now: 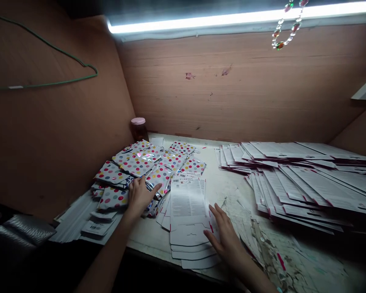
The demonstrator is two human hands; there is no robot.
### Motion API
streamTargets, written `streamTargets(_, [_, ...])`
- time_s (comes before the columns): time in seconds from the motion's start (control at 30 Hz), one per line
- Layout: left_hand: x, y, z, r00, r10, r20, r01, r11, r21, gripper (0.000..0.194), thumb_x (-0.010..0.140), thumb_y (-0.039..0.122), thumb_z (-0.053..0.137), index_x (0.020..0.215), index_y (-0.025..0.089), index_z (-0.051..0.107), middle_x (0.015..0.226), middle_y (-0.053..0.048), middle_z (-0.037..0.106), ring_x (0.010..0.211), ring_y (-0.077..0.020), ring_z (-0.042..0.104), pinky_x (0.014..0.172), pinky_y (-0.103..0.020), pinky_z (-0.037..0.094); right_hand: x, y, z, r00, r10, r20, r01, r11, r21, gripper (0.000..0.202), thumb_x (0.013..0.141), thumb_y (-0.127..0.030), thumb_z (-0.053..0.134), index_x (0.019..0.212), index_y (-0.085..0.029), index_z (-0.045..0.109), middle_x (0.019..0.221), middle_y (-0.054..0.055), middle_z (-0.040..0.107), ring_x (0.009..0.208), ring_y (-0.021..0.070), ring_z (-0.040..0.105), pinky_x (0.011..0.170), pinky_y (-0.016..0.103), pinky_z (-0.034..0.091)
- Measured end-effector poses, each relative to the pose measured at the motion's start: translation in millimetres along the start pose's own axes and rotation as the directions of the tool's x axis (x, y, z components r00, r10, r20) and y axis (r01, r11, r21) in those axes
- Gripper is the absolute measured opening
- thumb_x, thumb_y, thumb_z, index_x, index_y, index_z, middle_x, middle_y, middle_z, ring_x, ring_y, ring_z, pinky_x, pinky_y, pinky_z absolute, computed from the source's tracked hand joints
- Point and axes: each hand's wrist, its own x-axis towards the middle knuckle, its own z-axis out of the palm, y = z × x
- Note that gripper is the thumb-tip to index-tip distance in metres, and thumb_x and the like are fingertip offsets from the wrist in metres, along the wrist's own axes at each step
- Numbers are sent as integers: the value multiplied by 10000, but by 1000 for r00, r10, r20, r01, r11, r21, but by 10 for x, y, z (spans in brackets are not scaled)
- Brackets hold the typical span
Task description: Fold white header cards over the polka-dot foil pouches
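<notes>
My left hand [139, 195] lies on a heap of polka-dot packets [136, 165], thumb and fingers apart. The packets are shiny and white with coloured dots, and they overlap in a loose pile. Beside a stack of printed cards [189, 207] is my right hand [225, 234], its fingers spread near the right edge of the stack. The cards are white with grey text and cut lines on the lower part, and they fan slightly toward me. Whether my right fingertips touch the cards is hard to tell.
Large fanned piles of printed cards [311, 187] cover the right side. Small barcode cards [96, 227] lie at the left front. A jar with a pink lid [138, 121] stands in the back left corner. A bead string [279, 45] and a green hanger [61, 82] hang above.
</notes>
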Motion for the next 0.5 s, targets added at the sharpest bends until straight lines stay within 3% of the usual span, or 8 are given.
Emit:
streamTargets(0.1, [374,68,42,986,-164,17,163,986,30,946,644,662,678,1303,20,457,1320,-328,446,1261,-503,385,999,-564,346,-204,53,-172,996,-48,-74,47,999,-6,515,937,-284,486,1422,-217,325,1418,151,454,1334,288,441,1050,495,447])
streamTargets(0.23, [475,74,134,966,-239,99,246,968,-56,1000,523,561,826,1300,58,448,1306,-321,491,1181,-470,501,921,-536,424,-486,273,-311,988,-61,-144,54,997,-52,496,922,-313,538,1388,-225,392,1308,123,558,1174,260,600,918,366,569])
streamTargets(0.37, [517,-106,12,970,-200,142,229,944,-238,680,661,376,816,1223,110,541,1244,-178,598,1154,-319,563,945,-458,457,-626,464,-345,971,-47,-236,25,995,-97,421,919,-320,544,1323,-229,471,1225,102,610,1046,241,670,841,329,605])
streamTargets(0.5, [759,-186,-220,983,-183,34,179,879,-442,484,865,383,639,1273,154,513,1277,-119,572,1093,-248,594,901,-434,506,-683,480,-230,942,-75,-327,23,987,-161,331,922,-318,536,1243,-236,538,1146,97,659,1016,264,680,799,362,619])
